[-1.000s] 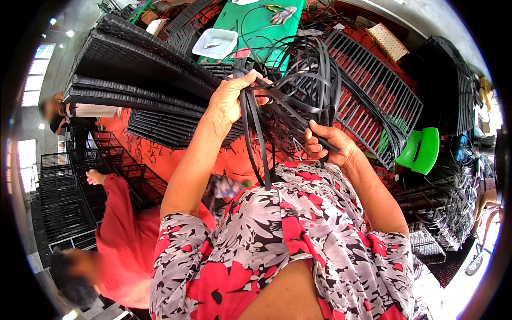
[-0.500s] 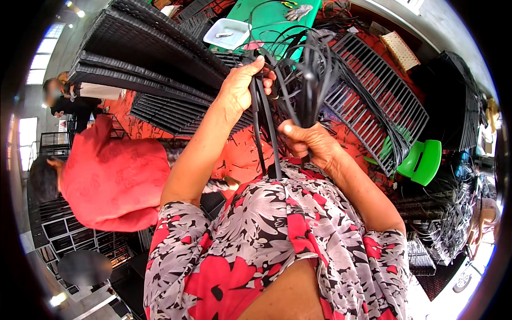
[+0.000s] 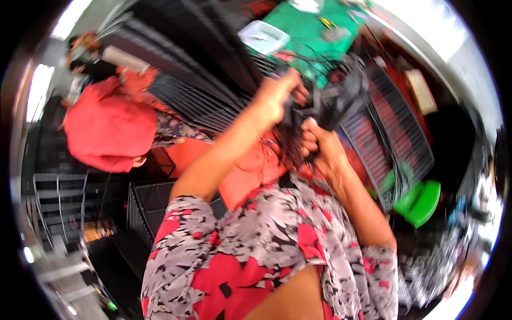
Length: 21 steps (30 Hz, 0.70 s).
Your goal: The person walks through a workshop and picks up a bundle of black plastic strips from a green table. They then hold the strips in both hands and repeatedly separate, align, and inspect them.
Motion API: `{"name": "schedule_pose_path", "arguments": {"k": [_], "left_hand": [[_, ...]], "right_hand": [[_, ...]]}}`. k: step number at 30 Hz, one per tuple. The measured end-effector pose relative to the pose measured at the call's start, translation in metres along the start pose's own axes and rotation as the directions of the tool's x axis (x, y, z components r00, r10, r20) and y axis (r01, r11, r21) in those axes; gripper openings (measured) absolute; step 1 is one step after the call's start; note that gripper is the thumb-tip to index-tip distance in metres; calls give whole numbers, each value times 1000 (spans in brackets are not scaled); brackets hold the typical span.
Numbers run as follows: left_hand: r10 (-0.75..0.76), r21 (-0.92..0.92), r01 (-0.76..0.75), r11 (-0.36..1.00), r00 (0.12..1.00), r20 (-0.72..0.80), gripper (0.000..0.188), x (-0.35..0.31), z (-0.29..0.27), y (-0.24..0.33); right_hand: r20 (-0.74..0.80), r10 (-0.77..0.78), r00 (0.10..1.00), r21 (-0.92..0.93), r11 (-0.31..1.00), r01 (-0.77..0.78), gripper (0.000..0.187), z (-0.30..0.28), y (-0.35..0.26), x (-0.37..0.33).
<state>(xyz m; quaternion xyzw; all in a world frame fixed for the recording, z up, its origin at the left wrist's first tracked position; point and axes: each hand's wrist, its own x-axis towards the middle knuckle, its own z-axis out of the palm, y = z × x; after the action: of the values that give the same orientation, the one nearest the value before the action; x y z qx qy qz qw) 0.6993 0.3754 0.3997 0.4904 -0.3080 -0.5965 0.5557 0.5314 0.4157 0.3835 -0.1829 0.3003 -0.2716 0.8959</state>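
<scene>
My left hand (image 3: 279, 96) is raised in front of me and closed around a bundle of black straps (image 3: 341, 98). My right hand (image 3: 320, 145) sits just below and to the right of it, gripping the same bundle lower down. The straps loop up to the right of both hands and hang down between them in thin strands. The picture is motion-blurred, so the exact finger positions are unclear.
Stacked black wire grid panels (image 3: 181, 69) lie to the left and behind. Another grid panel (image 3: 389, 128) lies at right over a red surface. A green table (image 3: 312, 32) carries a white tray (image 3: 263, 36). A green stool (image 3: 421, 200) stands at right. A person in red (image 3: 109, 128) bends at left.
The view has swung and blurred. My hands have drawn closer together on the strap bundle, and the person in red has shifted up and leftward in the picture.
</scene>
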Motion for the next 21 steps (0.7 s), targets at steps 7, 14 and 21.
{"name": "schedule_pose_path", "arguments": {"k": [7,14,21], "left_hand": [[13,-62,-30,998,969,-248,15,10,34,-58],[-44,-65,37,997,994,-105,17,-15,13,-43],[-116,28,123,992,976,-185,25,-23,11,-31]], "right_hand": [[-121,-114,986,-233,969,84,22,5,7,13],[23,95,995,-195,977,-89,15,5,2,17],[60,70,996,-386,922,-42,12,5,-12,12]]}}
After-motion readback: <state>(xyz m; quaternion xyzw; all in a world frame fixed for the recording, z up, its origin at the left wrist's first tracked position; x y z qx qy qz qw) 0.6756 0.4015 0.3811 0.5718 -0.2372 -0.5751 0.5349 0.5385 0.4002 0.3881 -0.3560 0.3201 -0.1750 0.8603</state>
